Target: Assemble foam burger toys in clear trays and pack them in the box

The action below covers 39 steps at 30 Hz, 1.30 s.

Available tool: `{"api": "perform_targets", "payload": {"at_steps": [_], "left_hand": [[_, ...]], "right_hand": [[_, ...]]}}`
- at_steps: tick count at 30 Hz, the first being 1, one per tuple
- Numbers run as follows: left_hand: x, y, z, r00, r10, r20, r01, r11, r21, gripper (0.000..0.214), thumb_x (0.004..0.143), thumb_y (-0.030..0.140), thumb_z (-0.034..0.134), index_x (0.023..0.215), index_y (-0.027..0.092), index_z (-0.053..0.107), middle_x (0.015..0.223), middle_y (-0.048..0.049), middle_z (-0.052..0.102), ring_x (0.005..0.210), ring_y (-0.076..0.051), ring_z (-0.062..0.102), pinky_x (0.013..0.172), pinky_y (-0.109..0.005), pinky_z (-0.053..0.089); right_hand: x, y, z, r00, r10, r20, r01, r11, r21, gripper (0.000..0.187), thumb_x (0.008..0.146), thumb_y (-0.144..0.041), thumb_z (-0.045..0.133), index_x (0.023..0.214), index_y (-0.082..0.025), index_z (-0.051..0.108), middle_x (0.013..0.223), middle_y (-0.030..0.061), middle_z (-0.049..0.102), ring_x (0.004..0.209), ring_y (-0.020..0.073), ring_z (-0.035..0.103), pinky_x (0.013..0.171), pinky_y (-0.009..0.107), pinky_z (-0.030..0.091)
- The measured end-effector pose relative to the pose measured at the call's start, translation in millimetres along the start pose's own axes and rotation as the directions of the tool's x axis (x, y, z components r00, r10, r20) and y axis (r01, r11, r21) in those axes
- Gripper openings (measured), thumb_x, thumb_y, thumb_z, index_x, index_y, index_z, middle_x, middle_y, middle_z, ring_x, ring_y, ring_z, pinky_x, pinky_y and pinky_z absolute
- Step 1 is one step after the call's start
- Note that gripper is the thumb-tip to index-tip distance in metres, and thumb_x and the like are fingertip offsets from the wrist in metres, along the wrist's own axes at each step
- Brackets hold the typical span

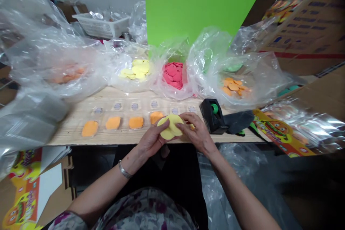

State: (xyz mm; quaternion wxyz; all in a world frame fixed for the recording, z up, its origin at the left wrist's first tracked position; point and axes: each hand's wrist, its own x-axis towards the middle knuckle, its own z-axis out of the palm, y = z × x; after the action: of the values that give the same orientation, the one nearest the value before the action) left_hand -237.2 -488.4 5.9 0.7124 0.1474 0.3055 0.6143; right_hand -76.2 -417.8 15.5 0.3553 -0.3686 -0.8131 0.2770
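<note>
My left hand (151, 141) and my right hand (196, 132) meet at the near edge of the wooden table (72, 129). Together they hold a small stack of pale yellow foam discs (170, 127), fingers pinched on its edges. Just beyond the hands a row of small clear bags lies flat on the table, each with an orange disc (90, 128) inside; another orange disc (156, 116) sits right behind the yellow stack. A silver bracelet (124, 170) circles my left wrist.
Open plastic bags stand along the back with orange discs (67, 74), yellow discs (137, 69), red discs (174, 74) and more orange discs (234, 86). A black tape dispenser (212, 115) sits right of my hands. Printed burger cards (280, 133) lie at the right, cardboard boxes (309, 25) behind.
</note>
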Motion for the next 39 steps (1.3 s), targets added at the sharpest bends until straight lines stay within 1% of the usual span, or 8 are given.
{"api": "perform_targets", "payload": {"at_steps": [5, 11, 15, 20, 22, 28, 34, 39], "left_hand": [[0.2, -3.9, -4.4, 1.0, -0.004, -0.02, 0.003, 0.997, -0.074, 0.027, 0.083, 0.022, 0.062, 0.108, 0.012, 0.061, 0.111, -0.0108, 0.066, 0.095, -0.021, 0.065, 0.089, -0.039, 0.053], [-10.5, 7.4, -17.2, 0.996, -0.022, -0.09, 0.005, 0.983, -0.183, 0.029, 0.084, 0.019, 0.06, 0.112, 0.014, 0.059, 0.111, -0.0091, 0.067, 0.098, -0.021, 0.065, 0.09, -0.039, 0.053], [-21.1, 19.0, -25.9, 0.981, -0.005, -0.192, -0.029, 0.984, -0.175, 0.028, 0.083, 0.017, 0.059, 0.111, 0.014, 0.06, 0.112, -0.0082, 0.066, 0.102, -0.023, 0.063, 0.092, -0.042, 0.052], [-26.5, 23.9, -31.7, 0.983, 0.033, -0.178, -0.063, 0.984, -0.169, 0.028, 0.083, 0.02, 0.06, 0.111, 0.014, 0.061, 0.113, -0.0078, 0.065, 0.102, -0.022, 0.063, 0.093, -0.043, 0.051], [-25.6, 23.0, -30.8, 0.988, 0.052, -0.146, -0.078, 0.981, -0.177, 0.028, 0.085, 0.026, 0.059, 0.11, 0.014, 0.061, 0.113, -0.0077, 0.065, 0.101, -0.022, 0.062, 0.093, -0.044, 0.051], [-19.7, 20.6, -29.0, 0.989, 0.146, -0.033, -0.149, 0.982, -0.118, 0.031, 0.083, 0.021, 0.061, 0.113, 0.015, 0.059, 0.116, -0.0083, 0.064, 0.101, -0.022, 0.063, 0.093, -0.04, 0.051], [-33.3, 36.5, -44.2, 0.953, 0.21, -0.22, -0.241, 0.962, -0.127, 0.026, 0.079, 0.017, 0.065, 0.104, 0.015, 0.062, 0.114, -0.0069, 0.064, 0.102, -0.022, 0.063, 0.094, -0.043, 0.051], [-51.0, 52.1, -57.0, 0.913, 0.232, -0.335, -0.299, 0.94, -0.164, 0.026, 0.076, 0.012, 0.066, 0.102, 0.015, 0.061, 0.112, -0.007, 0.065, 0.103, -0.022, 0.062, 0.094, -0.045, 0.051]], "right_hand": [[4.5, -11.2, 19.4, 0.986, 0.117, -0.119, -0.098, 0.983, 0.152, 0.024, 0.076, -0.043, 0.066, 0.084, -0.021, 0.06, 0.086, 0.004, 0.061, 0.082, 0.0185, 0.056, 0.077, 0.033, 0.048], [11.9, 2.1, 17.2, 0.948, 0.31, -0.079, -0.233, 0.838, 0.494, 0.037, 0.067, -0.046, 0.072, 0.088, -0.021, 0.053, 0.079, 0.0006, 0.06, 0.069, 0.0142, 0.057, 0.065, 0.028, 0.05], [11.1, 24.6, 16.2, 0.959, 0.28, 0.047, -0.283, 0.933, 0.223, 0.031, 0.071, -0.045, 0.068, 0.086, -0.02, 0.058, 0.075, 0.0017, 0.062, 0.068, 0.0167, 0.057, 0.064, 0.03, 0.048], [13.4, 16.7, 16.9, 1.0, -0.019, 0.013, 0.022, 0.946, -0.323, 0.025, 0.082, -0.038, 0.057, 0.094, -0.018, 0.067, 0.096, 0.0114, 0.062, 0.094, 0.0264, 0.054, 0.086, 0.042, 0.041], [20.4, 4.3, 18.3, 0.998, -0.053, -0.016, 0.047, 0.963, -0.266, 0.027, 0.085, -0.04, 0.053, 0.096, -0.019, 0.066, 0.097, 0.0113, 0.062, 0.093, 0.0249, 0.055, 0.085, 0.041, 0.042], [36.7, -28.8, 37.3, 0.972, 0.076, 0.221, -0.091, 0.994, 0.054, 0.027, 0.076, -0.046, 0.063, 0.077, -0.02, 0.064, 0.072, 0.0019, 0.06, 0.066, 0.0155, 0.053, 0.061, 0.028, 0.043], [51.0, -27.9, 51.7, 0.964, 0.202, 0.172, -0.253, 0.891, 0.377, 0.033, 0.07, -0.049, 0.067, 0.078, -0.019, 0.055, 0.06, -0.0043, 0.051, 0.053, 0.0104, 0.045, 0.05, 0.023, 0.037], [67.4, -1.4, 69.7, 0.96, 0.166, 0.226, -0.207, 0.963, 0.171, 0.029, 0.07, -0.045, 0.067, 0.074, -0.018, 0.058, 0.06, -0.002, 0.053, 0.057, 0.0131, 0.049, 0.054, 0.026, 0.04]]}}
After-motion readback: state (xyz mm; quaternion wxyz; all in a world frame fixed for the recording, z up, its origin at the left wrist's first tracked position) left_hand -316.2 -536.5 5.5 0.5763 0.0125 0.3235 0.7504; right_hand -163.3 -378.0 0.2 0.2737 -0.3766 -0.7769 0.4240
